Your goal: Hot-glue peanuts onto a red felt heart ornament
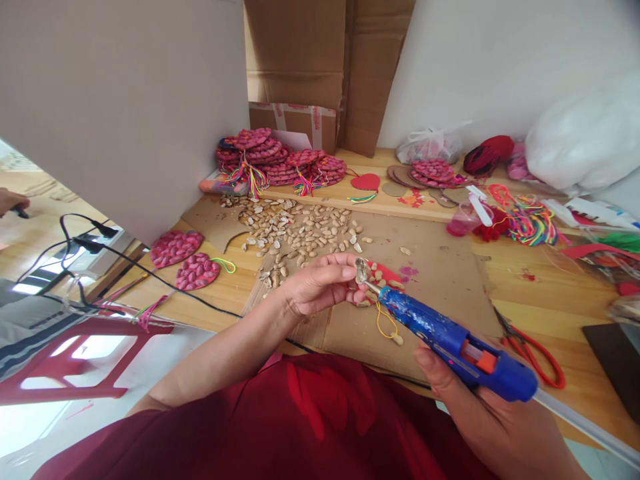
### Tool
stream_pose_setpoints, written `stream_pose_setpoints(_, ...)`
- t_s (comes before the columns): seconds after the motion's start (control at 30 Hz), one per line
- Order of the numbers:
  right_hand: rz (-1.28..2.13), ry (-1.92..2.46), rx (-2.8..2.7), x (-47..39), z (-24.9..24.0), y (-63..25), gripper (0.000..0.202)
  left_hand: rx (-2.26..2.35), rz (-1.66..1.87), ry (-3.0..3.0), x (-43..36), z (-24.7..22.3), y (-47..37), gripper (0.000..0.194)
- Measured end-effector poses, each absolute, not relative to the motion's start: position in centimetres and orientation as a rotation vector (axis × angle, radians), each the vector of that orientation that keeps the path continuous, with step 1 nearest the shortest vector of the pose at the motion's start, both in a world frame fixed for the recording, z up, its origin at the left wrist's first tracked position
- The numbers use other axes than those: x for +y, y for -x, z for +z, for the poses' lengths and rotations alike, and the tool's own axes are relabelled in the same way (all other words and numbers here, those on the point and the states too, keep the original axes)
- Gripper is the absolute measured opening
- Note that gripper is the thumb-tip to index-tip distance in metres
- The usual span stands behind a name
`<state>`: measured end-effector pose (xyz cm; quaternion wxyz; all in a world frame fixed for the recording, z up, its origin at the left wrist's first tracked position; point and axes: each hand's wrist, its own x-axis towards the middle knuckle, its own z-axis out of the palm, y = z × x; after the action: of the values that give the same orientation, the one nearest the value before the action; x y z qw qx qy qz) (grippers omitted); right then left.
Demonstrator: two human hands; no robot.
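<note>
Between thumb and fingers, my left hand (327, 283) pinches a peanut shell (362, 269) with its hollow side showing. My right hand (493, 417) is wrapped round a blue hot glue gun (440, 333), a clear glue stick (585, 423) running out of its back. The gun's nozzle points at the shell and is at or very near it. Just behind lies a red heart-shaped piece (385, 272), partly hidden, with several peanuts on it and a yellow cord loop (384, 323) hanging from it. All this is over a cardboard sheet (425, 253).
Loose peanuts (320, 230) spread behind my left hand. Pink peanut-covered hearts (197, 271) lie at left; more are stacked (270, 157) at the back. Orange-handled scissors (537, 357) lie right of the cardboard. A black cable (165, 283) crosses the table's left side. Another person's hand (11, 200) shows at far left.
</note>
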<state>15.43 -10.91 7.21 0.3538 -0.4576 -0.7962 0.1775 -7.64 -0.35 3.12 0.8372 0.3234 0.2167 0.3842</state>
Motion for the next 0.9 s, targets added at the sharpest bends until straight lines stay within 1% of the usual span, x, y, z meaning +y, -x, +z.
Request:
stream_pose_setpoints(0.43, 0.478, 1.167, -2.051, -10.6, 7.6, -15.2, 0.029, 0.466, 0.808, -0.694, -0.3, 3.1, 7.8, 0.037)
stream_pose_setpoints(0.53, 0.456, 1.207, -2.054, -10.8, 7.5, -15.0, 0.026, 0.472, 0.808, -0.706, -0.3, 3.1, 7.8, 0.036)
stream_pose_setpoints(0.7, 0.206, 1.181, -2.190, -10.8, 7.4, -14.9, 0.019, 0.502, 0.810, -0.699, -0.2, 2.9, 7.8, 0.037)
stream_pose_setpoints(0.8, 0.201, 1.175, -2.228, -10.6, 7.1, -15.2, 0.012, 0.505, 0.809, -0.705, -0.1, 2.8, 7.9, 0.035)
stream_pose_setpoints(0.9, 0.170, 1.189, -2.261, -10.5, 6.9, -15.5, 0.009, 0.514, 0.812, -0.716, -0.1, 2.8, 8.0, 0.034)
